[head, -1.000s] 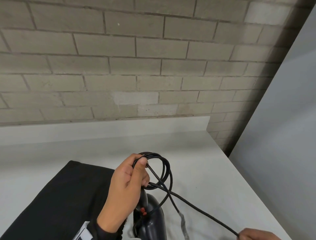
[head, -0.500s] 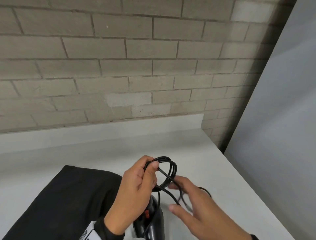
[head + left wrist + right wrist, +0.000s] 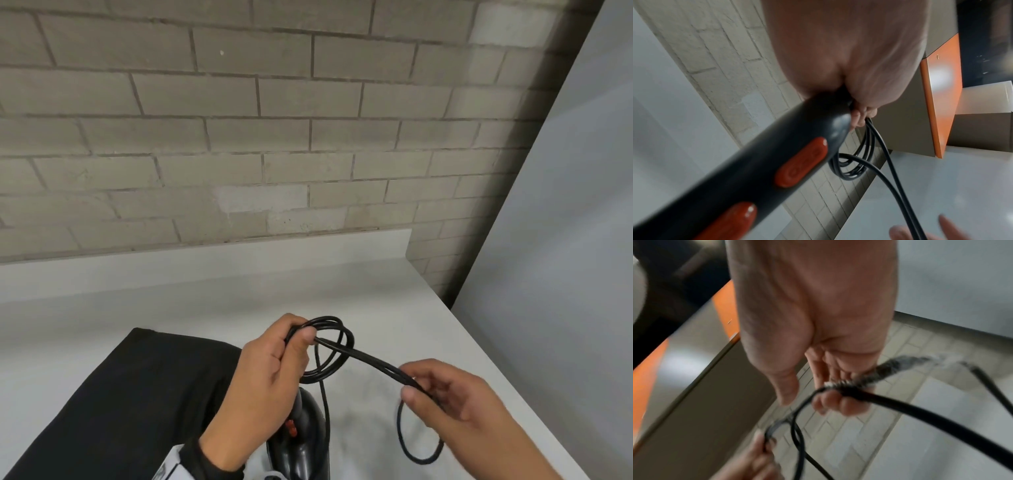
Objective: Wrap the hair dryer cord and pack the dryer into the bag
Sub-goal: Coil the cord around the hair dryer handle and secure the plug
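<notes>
Left hand (image 3: 263, 387), seen from the head camera, is clenched around a coil of black power cord (image 3: 371, 364), with the thumb pressed on the gathered loops above a white table (image 3: 394, 308). The cord is thin, glossy and round. Several loops stand out of the fist, and a doubled strand runs from them down to the right hand (image 3: 459, 407). That hand pinches the strand between thumb and curled fingers, and a slack loop hangs below it. A black handheld appliance (image 3: 305, 442) with a red button sits directly under the left hand, beside a black cloth (image 3: 137, 404) spread on the table.

From the left wrist, the left hand (image 3: 849, 48) closes over the loops of cord (image 3: 888, 155), which drop from its fingertips. The appliance's dark handle (image 3: 748, 178), with two red buttons, runs up to the palm; I cannot tell whether the fingers grip it too. Two strands lead down toward blurred fingers of the right hand (image 3: 900, 233).

From the right wrist, the right hand (image 3: 813, 321) has its fingers curled under the cord (image 3: 910, 408), with the thumb alongside. The picture is smeared. The left hand's fingers (image 3: 760, 456) hold the coil lower down.
</notes>
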Tool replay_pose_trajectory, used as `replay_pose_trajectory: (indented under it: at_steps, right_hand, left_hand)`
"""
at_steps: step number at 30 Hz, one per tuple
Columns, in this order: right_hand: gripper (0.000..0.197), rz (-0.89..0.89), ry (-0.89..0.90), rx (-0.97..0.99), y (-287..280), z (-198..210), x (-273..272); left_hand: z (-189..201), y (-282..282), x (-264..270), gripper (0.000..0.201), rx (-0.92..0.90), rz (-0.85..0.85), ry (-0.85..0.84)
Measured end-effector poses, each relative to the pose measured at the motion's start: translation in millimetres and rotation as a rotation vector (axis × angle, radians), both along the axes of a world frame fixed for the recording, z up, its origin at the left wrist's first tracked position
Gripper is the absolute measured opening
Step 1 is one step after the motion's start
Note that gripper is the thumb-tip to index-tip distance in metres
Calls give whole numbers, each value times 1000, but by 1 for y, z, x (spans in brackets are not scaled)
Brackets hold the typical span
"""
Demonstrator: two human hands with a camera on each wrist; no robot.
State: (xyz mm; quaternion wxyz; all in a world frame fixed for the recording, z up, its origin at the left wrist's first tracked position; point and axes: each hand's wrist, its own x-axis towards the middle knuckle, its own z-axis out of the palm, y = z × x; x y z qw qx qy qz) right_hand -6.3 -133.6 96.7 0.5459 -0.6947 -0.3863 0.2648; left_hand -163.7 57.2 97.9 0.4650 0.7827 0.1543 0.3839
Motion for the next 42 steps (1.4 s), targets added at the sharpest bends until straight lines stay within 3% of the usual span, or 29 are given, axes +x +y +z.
replay_pose_trajectory:
  at_steps: [3, 6, 8, 10, 11, 13, 16, 19, 20, 21, 22, 24, 26, 28, 29, 30, 31, 34, 35, 39, 42]
  right_hand:
    - [35, 103, 227, -34, -11, 6, 9]
    - [55, 57, 359, 13, -15, -6, 12]
    - [57, 46, 548, 254, -19, -18, 20]
    - [42, 42, 678, 634, -20, -23, 36]
    - [44, -93, 789, 694, -27, -22, 42]
    - [53, -91, 904, 756, -42, -39, 60]
    - [60, -19, 822, 767, -49, -55, 69]
    - [46, -159, 713, 717, -70, -75, 91]
    - [43, -254, 600, 608, -72, -75, 90]
    - [45, -348, 410, 395, -71, -72, 88]
    - [50, -420, 308, 110, -64, -78, 83]
    - [57, -568, 87, -255, -69, -78, 72]
    - [50, -417, -150, -533, -68, -70, 57]
    - [16, -266, -256, -601, -59, -61, 48]
    - [37, -228, -262, -622, -55, -60, 45]
    - [69, -213, -383, -611, -53, -63, 47]
    - [82, -244, -469, -526, -45, -60, 44]
    - [59, -252, -759, -109, -10, -26, 18]
    - [48, -226, -741, -45, 0, -16, 8]
    - [31, 16, -514, -142, 30, 8, -22]
    - [22, 87, -554, -138, 43, 17, -30]
  left_hand:
    - [0, -3, 3, 21, 25, -36, -2]
    - [0, -4, 3, 22, 34, -40, 3]
    - [-1, -1, 2, 25, -2, -2, -8]
    - [-2, 8, -1, 30, -59, 46, -33]
    - [-4, 12, -2, 31, -96, 61, -49]
    - [-6, 20, -5, 34, -177, 78, -85]
    - [-7, 25, -8, 36, -237, 87, -109]
    - [-6, 23, -7, 35, -233, 70, -97]
    - [-6, 23, -7, 35, -219, 64, -89]
    - [-6, 22, -7, 34, -200, 61, -79]
    - [-6, 22, -7, 34, -182, 59, -71]
    - [-5, 22, -7, 32, -154, 55, -52]
    - [-4, 21, -6, 30, -126, 43, -25]
    - [-4, 19, -5, 30, -109, 21, -9]
    - [-3, 18, -5, 29, -98, 8, -3]
    - [-3, 16, -4, 29, -83, -8, 2]
    - [-3, 14, -3, 29, -64, -23, 8]
    - [-1, 8, -2, 28, -24, -57, 28]
    - [-1, 6, -1, 28, -18, -62, 32]
    - [1, 2, 1, 27, 10, -60, 44]
    - [2, -2, -1, 26, 32, -57, 44]
